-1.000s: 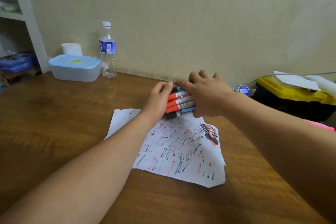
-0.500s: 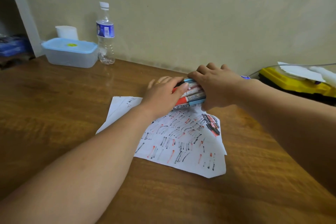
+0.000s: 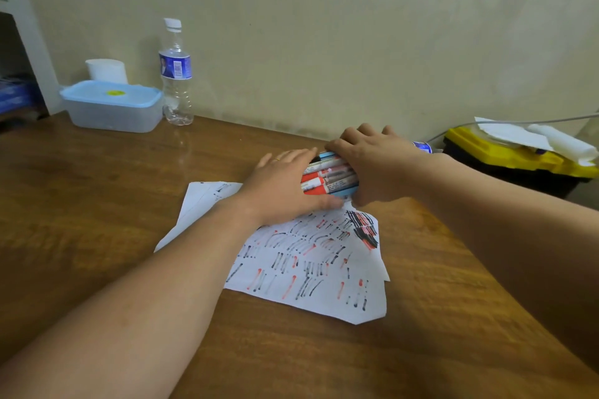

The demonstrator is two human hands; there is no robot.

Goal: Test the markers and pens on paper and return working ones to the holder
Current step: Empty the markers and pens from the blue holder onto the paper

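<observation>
Markers (image 3: 327, 176) at far edge of paper (image 3: 308, 269), left hand (image 3: 285, 185) and right hand (image 3: 372, 165) clamped round them

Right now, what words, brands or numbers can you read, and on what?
None readable for certain.
Label of the water bottle: barcode and print, too blurred.
Barrels of the markers: printed lines, too small.
The yellow sticker on the blue container lid: blurred.
The paper: only red and black test strokes, no words.

markers (image 3: 329, 176) on paper (image 3: 311, 272), bottle (image 3: 175, 74) behind-left
</observation>
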